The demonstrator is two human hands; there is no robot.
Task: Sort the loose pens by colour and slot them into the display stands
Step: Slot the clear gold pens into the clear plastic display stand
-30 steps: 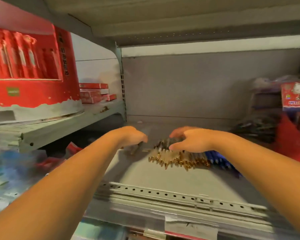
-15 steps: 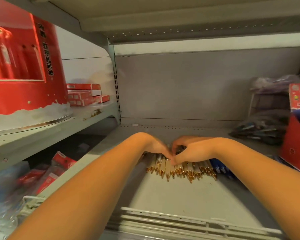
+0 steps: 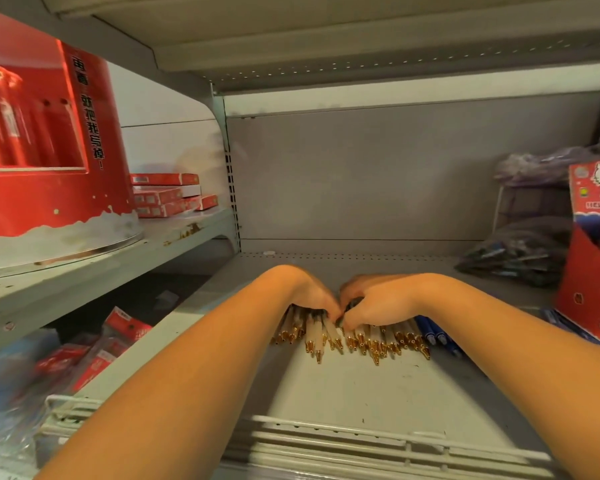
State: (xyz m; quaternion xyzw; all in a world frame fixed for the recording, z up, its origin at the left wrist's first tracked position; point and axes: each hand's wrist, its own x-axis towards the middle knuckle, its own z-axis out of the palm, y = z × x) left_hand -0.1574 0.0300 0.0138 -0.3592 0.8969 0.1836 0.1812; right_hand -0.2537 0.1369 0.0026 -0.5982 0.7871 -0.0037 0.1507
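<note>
We press both hands down on a row of white-barrelled pens with gold tips lying side by side on the grey metal shelf. Our left hand and right hand meet at the fingertips, fingers curled over the barrels — whether they grip any pen, we cannot tell. Blue pens lie just right of the row, near a red cardboard display stand.

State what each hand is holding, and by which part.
Both the left hand and right hand rest curled over the upper barrels of the white pens; whether either has closed on one cannot be told.
</note>
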